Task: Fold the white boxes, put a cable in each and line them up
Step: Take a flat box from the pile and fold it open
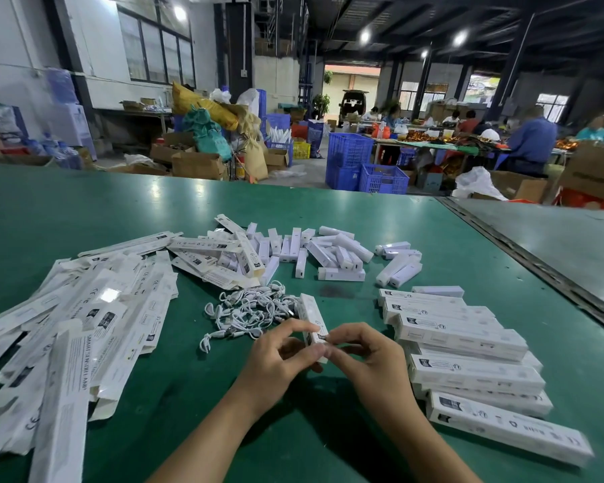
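Note:
A long white box (pixel 311 315) points away from me over the green table (pixel 84 210). My left hand (pixel 279 357) grips its near end from the left. At that same end my right hand (pixel 360 350) pinches something small, which my fingers mostly hide. A tangle of white cables (pixel 251 312) lies just left of the box. Flat unfolded white boxes (pixel 84 325) are spread out on the left. Folded boxes (pixel 464 343) sit side by side in a row on the right.
Several small white devices (pixel 328 252) lie scattered behind the cables. A metal seam (pixel 537 259) crosses the table at the right. Beyond the table stand blue crates (pixel 363 165), cardboard boxes and people seated at another bench.

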The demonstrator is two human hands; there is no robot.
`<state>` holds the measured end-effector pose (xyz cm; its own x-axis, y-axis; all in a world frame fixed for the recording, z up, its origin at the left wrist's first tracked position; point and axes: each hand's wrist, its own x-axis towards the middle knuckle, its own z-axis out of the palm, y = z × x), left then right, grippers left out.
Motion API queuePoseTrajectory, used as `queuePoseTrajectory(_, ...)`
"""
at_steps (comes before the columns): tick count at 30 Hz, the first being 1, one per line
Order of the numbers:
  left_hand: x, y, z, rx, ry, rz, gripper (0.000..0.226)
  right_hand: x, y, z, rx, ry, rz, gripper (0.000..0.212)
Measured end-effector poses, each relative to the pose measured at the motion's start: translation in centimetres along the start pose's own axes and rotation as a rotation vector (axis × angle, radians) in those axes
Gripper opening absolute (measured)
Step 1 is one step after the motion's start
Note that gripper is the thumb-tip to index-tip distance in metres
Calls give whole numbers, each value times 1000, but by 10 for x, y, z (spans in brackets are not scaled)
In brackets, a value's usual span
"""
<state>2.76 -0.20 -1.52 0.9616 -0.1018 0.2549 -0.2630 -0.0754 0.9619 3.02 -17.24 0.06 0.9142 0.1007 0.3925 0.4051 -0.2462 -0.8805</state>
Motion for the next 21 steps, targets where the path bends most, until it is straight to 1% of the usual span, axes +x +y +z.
queuePoseTrajectory(5,1,-3,-1,31,-5,12,19,0,4,1,29,-3,55,17)
queuePoseTrajectory(7,2,-5,0,54,6,32,19,-1,7,4,17,33,71,18)
queuePoseTrajectory(9,3,-6,2,98,48,67,21,0,10,7,67,61,147,24)
queuePoseTrajectory(11,3,-7,2,174,89,113,24,0,10,12,221,3,290,34)
queuePoseTrajectory(12,3,-7,3,209,96,130,25,0,10,15,298,-34,362,44)
queuePoseTrajectory(14,2,-6,3,263,90,151,25,1,10,17,390,-85,457,61)
queuePoseTrajectory(15,2,-5,3,284,85,162,27,2,12,17,439,-116,486,65)
queuePoseTrajectory(18,2,-1,6,293,69,178,32,2,14,20,617,-200,527,61)
queuePoseTrajectory(21,2,-2,6,259,55,157,34,2,16,21,677,-246,482,44)
